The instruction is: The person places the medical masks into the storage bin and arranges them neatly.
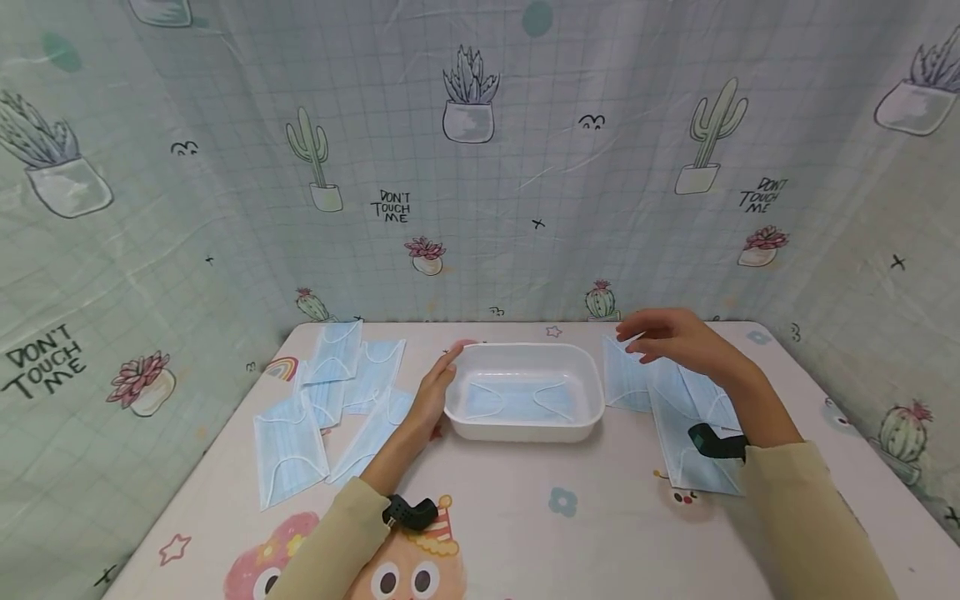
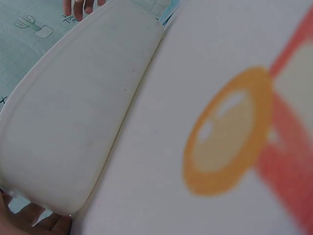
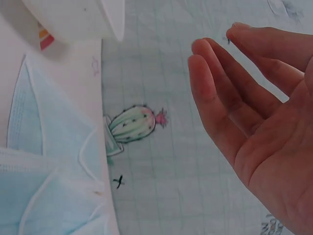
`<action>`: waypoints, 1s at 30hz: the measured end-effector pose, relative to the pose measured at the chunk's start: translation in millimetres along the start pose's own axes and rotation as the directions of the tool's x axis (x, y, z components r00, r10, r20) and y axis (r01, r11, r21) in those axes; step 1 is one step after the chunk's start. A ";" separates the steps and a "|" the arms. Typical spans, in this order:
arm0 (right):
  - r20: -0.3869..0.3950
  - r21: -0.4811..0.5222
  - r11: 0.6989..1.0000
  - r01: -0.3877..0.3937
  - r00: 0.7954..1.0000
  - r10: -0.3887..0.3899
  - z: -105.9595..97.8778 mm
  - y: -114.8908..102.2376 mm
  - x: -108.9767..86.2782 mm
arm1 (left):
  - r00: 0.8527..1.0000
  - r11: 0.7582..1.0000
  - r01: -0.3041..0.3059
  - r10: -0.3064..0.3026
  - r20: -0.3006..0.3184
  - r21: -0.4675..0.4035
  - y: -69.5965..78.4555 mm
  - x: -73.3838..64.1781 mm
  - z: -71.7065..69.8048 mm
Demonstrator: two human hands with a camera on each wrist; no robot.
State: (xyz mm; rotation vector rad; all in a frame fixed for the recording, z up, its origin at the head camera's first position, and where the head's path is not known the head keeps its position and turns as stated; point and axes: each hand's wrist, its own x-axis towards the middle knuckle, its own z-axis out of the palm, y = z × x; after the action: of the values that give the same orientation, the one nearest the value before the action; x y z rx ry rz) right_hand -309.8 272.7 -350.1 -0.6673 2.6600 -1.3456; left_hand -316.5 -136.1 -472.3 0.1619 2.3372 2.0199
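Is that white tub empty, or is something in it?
Not empty: the head view shows a blue mask lying inside the white tub.

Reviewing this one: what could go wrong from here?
The masks on the right overlap, so if the right hand, raised near them, takes one, another might come along. The left hand holds the left end of the white tray; a push there could slide it. The mask in the tray lies loops up, so one laid over it might snag.
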 end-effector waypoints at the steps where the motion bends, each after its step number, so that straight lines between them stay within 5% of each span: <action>1: -0.021 -0.002 1.000 -0.002 1.000 0.002 -2.6 3.5 -2.5 | 1.000 1.000 0.002 -0.002 -0.001 0.001 0.2 -0.1 0.0; 8: -0.158 0.007 1.000 0.013 0.987 -0.012 -16.8 29.1 -21.1 | 1.000 1.000 -0.004 0.004 0.000 0.012 -0.6 -0.1 0.4; 13: -0.198 -0.015 0.999 -0.049 0.979 0.045 -26.2 46.1 -30.0 | 1.000 1.000 0.001 -0.001 -0.001 -0.001 3.7 -2.3 0.6; 30: -0.186 -0.056 0.977 -0.207 0.963 0.193 -41.1 98.7 -48.4 | 1.000 1.000 0.002 -0.001 -0.005 0.024 -0.3 -1.3 1.3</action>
State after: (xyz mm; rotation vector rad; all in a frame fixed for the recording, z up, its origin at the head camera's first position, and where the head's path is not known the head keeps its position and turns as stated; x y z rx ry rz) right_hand -310.9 374.7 -408.2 -0.2833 2.8379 -1.3140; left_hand -315.0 -135.0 -472.9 0.1562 2.3642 1.9950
